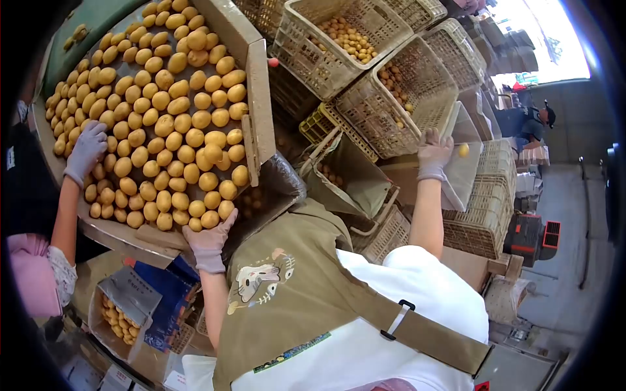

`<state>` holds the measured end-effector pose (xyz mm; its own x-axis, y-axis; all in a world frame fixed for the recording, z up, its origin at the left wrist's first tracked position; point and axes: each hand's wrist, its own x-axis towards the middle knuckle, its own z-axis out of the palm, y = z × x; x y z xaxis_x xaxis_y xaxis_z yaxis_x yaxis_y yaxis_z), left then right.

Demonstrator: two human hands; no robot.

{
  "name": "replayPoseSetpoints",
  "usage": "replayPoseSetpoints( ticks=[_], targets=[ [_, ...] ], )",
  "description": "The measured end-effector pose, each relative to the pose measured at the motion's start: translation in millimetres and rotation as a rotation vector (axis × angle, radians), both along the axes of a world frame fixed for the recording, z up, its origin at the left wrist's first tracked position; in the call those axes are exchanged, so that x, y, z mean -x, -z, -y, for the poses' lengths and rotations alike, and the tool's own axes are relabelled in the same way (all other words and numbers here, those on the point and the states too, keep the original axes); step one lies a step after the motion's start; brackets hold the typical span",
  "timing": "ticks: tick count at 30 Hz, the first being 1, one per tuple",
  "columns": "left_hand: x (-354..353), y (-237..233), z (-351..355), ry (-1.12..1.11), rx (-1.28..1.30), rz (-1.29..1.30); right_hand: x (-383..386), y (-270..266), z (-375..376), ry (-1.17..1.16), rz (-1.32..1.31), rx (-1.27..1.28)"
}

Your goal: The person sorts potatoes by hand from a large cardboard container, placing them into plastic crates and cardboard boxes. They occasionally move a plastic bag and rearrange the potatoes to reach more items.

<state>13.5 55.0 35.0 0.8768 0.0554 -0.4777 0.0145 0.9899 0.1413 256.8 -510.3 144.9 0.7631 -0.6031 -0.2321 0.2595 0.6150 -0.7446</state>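
A wide sorting tray [254,98] slopes in front of me, covered with several round yellow fruits [169,124]. My left hand [208,242], in a pale glove, lies with fingers spread on the fruits at the tray's near edge. My right hand [433,154], also gloved, is raised to the right with its fingers apart, against the rim of a tilted plastic crate [417,98]. One yellow fruit [463,150] sits just beyond its fingertips on a pale panel [466,176]. Neither hand visibly grips anything.
Another person's gloved hand [85,151] rests on the fruits at the tray's left side. Several lattice crates [332,39] holding some fruit stand behind the tray. A box with fruit [120,316] sits below at the left. Stacked crates [486,215] stand at the right.
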Motion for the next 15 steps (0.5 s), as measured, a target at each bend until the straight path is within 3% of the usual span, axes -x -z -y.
replayPoseSetpoints(
  ticks=[3, 6, 8, 10, 11, 15],
  targets=[
    [3.7, 8.7, 2.8, 0.047, -0.455, 0.033, 0.1, 18.2, -67.5, -0.316, -0.043, 0.225],
    [3.5, 8.0, 6.8, -0.063, -0.247, 0.013, 9.9, 6.0, -204.9, -0.72, -0.071, 0.528],
    [2.3, 6.4, 5.7, -0.125, 0.003, -0.043, 25.6, 6.0, -278.8, -0.943, 0.069, 1.107],
    [1.5, 5.7, 4.6, -0.165, 0.225, -0.128, 42.1, -13.5, -328.5, -1.128, 0.632, 1.834],
    [3.2, 7.3, 4.8, -0.17, 0.245, -0.116, 54.0, -28.6, -352.3, -1.051, 0.772, 2.121],
    [5.5, 9.5, 15.8, -0.227, 0.209, -0.128, 62.1, -14.1, -390.2, -1.057, 0.785, 2.131]
  ],
)
